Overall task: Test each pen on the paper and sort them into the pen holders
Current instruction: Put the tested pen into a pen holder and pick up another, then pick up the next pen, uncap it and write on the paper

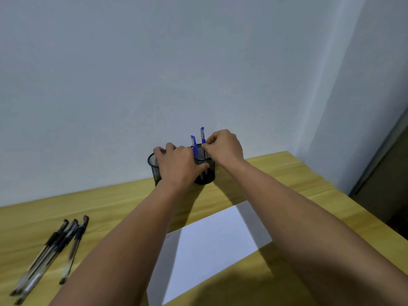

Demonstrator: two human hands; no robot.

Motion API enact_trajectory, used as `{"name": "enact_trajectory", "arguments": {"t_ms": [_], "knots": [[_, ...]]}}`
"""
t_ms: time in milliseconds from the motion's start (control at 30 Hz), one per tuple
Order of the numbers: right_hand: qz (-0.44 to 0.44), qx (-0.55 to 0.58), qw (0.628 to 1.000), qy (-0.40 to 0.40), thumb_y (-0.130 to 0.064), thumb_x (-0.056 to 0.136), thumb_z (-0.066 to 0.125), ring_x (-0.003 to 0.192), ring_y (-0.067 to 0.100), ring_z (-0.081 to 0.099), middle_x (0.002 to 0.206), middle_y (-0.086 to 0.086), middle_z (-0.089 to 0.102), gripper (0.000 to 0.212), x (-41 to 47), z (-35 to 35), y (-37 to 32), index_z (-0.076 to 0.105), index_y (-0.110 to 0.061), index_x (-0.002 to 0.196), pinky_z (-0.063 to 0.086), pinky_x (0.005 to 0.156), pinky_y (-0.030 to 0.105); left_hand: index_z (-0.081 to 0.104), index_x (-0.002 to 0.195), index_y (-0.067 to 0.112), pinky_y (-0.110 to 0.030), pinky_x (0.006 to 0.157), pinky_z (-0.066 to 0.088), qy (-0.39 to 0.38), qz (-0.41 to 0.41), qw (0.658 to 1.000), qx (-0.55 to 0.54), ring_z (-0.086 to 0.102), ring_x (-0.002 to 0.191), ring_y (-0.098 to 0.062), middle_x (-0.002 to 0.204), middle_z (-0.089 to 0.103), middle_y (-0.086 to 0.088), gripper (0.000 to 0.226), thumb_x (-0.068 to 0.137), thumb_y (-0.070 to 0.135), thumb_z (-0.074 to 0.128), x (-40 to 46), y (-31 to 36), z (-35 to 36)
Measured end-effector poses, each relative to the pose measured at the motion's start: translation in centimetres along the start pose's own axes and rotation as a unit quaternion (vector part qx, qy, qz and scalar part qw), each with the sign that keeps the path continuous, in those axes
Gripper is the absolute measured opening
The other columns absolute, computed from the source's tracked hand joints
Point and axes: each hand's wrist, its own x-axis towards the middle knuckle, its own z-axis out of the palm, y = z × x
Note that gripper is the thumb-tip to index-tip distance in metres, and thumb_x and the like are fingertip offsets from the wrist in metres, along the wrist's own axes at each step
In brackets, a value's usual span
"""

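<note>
Person: two bare forearms, left hand point(176, 164) and right hand point(223, 147) ungloved; no sleeves, rings or watch visible.

A wooden desk point(287, 173) with a yellowish, pale grain fills the lower part of the room, its far edge pushed up against a plain white wall point(154, 62). The wall takes up most of what I can see and turns a corner on the right. Down at the far right, past the desk's end, a dark doorway or panel point(388, 184) stands in shadow.
</note>
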Motion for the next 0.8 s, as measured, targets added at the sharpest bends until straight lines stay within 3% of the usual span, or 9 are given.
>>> {"name": "enact_trajectory", "arguments": {"t_ms": [67,233,367,500,600,733,800], "knots": [[0.003,-0.007,1.000,0.002,-0.029,0.092,0.074,0.091,0.023,0.072,0.088,-0.005,0.076,0.008,-0.4,0.0,-0.1,0.077,-0.025,0.085,0.060,0.088,0.041,0.066,0.085,0.027,-0.048,0.089,0.034,-0.004,0.006,1.000,0.002,0.053,0.101,-0.026,0.081,0.068,0.005,0.055,0.077,0.080,0.053,-0.1,-0.1,0.0],[-0.005,0.019,1.000,-0.002,-0.023,0.093,0.066,0.097,0.023,0.072,0.104,-0.001,0.080,0.017,-2.4,-1.8,-0.5,0.081,-0.021,0.103,0.059,0.086,0.035,0.065,0.111,0.027,-0.046,0.087,0.033,0.008,0.014,1.000,-0.017,0.053,0.115,-0.028,0.115,0.068,0.004,0.060,0.080,0.078,0.051,-1.9,-1.1,-1.0],[-0.020,0.038,0.999,-0.008,-0.022,0.091,0.067,0.096,0.023,0.072,0.099,-0.001,0.078,0.015,-5.2,-4.0,-2.2,0.080,-0.019,0.097,0.058,0.083,0.034,0.067,0.114,0.029,-0.044,0.088,0.037,-0.003,-0.005,0.997,-0.080,0.051,0.118,-0.029,0.122,0.066,0.004,0.050,0.088,0.069,0.052,-4.8,-3.6,-4.3],[-0.049,0.039,0.997,-0.041,-0.023,0.094,0.067,0.096,0.024,0.072,0.093,0.001,0.078,0.015,-9.0,-4.1,-5.6,0.080,-0.018,0.088,0.059,0.089,0.038,0.063,0.132,0.026,-0.045,0.094,0.047,-0.015,-0.036,0.992,-0.116,0.052,0.124,-0.030,0.135,0.061,0.000,0.049,0.093,0.055,0.055,-8.3,-8.5,-8.2],[-0.069,0.034,0.994,-0.084,-0.024,0.093,0.066,0.096,0.024,0.072,0.093,0.001,0.080,0.016,-12.2,-2.0,-7.9,0.078,-0.021,0.083,0.059,0.091,0.038,0.059,0.140,0.025,-0.045,0.099,0.047,-0.029,-0.064,0.990,-0.125,0.049,0.131,-0.027,0.145,0.056,0.003,0.046,0.097,0.044,0.057,-11.2,-13.0,-9.7],[-0.089,0.035,0.982,-0.163,-0.024,0.092,0.070,0.094,0.019,0.074,0.093,-0.001,0.081,0.015,-15.9,2.1,-10.1,0.083,-0.016,0.089,0.061,0.087,0.036,0.061,0.138,0.027,-0.046,0.100,0.048,-0.062,-0.090,0.988,-0.113,0.050,0.132,-0.025,0.143,0.058,0.004,0.040,0.098,0.032,0.058,-14.8,-18.5,-9.6],[-0.100,0.035,0.975,-0.197,-0.023,0.090,0.073,0.090,0.018,0.075,0.089,-0.001,0.081,0.012,-17.2,4.5,-11.1,0.081,-0.017,0.083,0.062,0.087,0.039,0.062,0.136,0.029,-0.046,0.098,0.049,-0.078,-0.104,0.986,-0.107,0.050,0.132,-0.024,0.141,0.060,0.005,0.040,0.097,0.028,0.059,-16.1,-20.8,-8.8]]}}
